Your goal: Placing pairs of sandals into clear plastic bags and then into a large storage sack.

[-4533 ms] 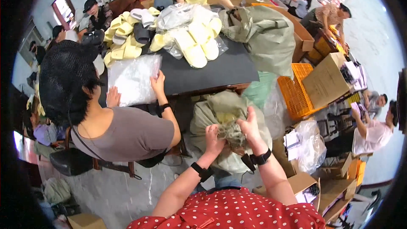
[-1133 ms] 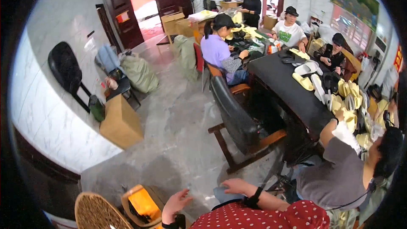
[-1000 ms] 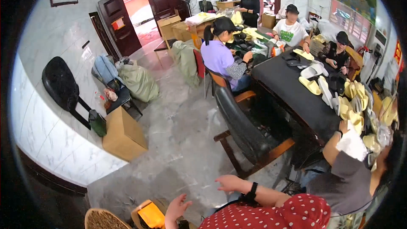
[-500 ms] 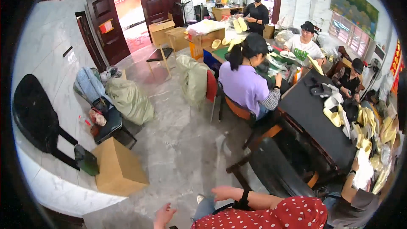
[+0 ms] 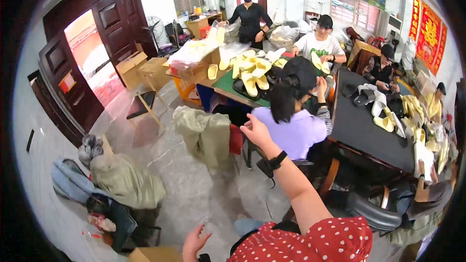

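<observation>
My right hand [image 5: 256, 132] is stretched out in front of me at chest height, fingers loosely apart and holding nothing; a black band sits on its wrist. It hovers just right of an olive-green sack [image 5: 204, 135] draped over a chair, and just left of a seated person in a lilac shirt [image 5: 293, 133]. My left hand [image 5: 195, 243] hangs low at the bottom edge, fingers spread and empty, above the grey floor. My red dotted top fills the lower edge.
A green-topped table [image 5: 228, 83] carries yellow slippers [image 5: 250, 73]; a dark table [image 5: 361, 125] at right holds more, with several people seated round it. A stuffed green sack [image 5: 127, 180] and bags lie at left, a cardboard box [image 5: 154, 254] at bottom, a wooden stool [image 5: 146, 102] by the doors.
The view has swung round from the table to the room and on toward the doors. My right arm has risen and reached forward; my left hand stays low and empty.
</observation>
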Tool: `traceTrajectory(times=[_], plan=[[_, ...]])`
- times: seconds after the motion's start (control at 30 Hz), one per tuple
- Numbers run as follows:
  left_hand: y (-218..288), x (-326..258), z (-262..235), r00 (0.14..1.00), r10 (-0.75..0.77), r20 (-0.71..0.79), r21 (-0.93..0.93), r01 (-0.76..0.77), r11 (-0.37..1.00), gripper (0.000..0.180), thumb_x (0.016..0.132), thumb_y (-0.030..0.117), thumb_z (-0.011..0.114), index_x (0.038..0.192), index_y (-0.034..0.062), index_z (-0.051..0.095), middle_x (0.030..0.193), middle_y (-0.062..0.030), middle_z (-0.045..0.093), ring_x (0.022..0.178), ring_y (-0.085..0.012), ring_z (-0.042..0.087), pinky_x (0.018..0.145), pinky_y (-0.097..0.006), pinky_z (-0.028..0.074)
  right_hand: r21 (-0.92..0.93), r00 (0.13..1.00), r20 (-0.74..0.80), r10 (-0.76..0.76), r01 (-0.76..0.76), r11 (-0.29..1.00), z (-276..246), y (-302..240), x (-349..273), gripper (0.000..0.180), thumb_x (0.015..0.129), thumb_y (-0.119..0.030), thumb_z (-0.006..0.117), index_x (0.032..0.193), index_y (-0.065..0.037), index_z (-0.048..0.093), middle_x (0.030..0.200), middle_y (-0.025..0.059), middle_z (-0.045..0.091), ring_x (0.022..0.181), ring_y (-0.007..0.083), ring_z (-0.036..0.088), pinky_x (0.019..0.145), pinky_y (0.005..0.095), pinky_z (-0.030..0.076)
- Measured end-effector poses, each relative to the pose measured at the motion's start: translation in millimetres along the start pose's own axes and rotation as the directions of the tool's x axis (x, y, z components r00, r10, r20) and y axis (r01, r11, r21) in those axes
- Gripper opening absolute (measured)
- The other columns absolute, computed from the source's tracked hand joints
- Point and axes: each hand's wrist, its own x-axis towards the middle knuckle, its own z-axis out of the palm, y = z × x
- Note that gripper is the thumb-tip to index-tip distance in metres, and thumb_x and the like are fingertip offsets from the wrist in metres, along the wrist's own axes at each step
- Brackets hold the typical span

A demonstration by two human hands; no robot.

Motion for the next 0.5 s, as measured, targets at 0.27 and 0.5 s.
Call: traceTrajectory(times=[0.27,0.5], plan=[[-109.3,114.1,-134.2,0.989,-0.09,0.121,-0.397,0.132,0.908,0.049,0.093,0.026,0.064,0.136,0.0055,0.051,0.114,-0.0148,0.065,0.099,-0.0279,0.062,0.083,-0.036,0.05,0.252,0.831,0.379,0.408,-0.517,0.818,172.7,93.0,8.8,0.063,0.075,-0.033,0.08,0.121,0.003,0.057,0.114,0.0135,0.065,0.104,0.0213,0.06,0.088,0.0363,0.048],[-150.2,299.3,-279.5,0.985,-0.067,0.16,0.038,0.062,0.997,0.066,0.081,0.033,0.076,0.135,0.0044,0.051,0.122,-0.0202,0.064,0.108,-0.0247,0.064,0.086,-0.034,0.052,0.396,0.751,0.3,0.589,-0.659,0.639,292.5,69.2,53.9,0.076,0.072,-0.023,0.083,0.134,0.004,0.046,0.122,0.0136,0.06,0.108,0.0214,0.057,0.088,0.0334,0.047]])
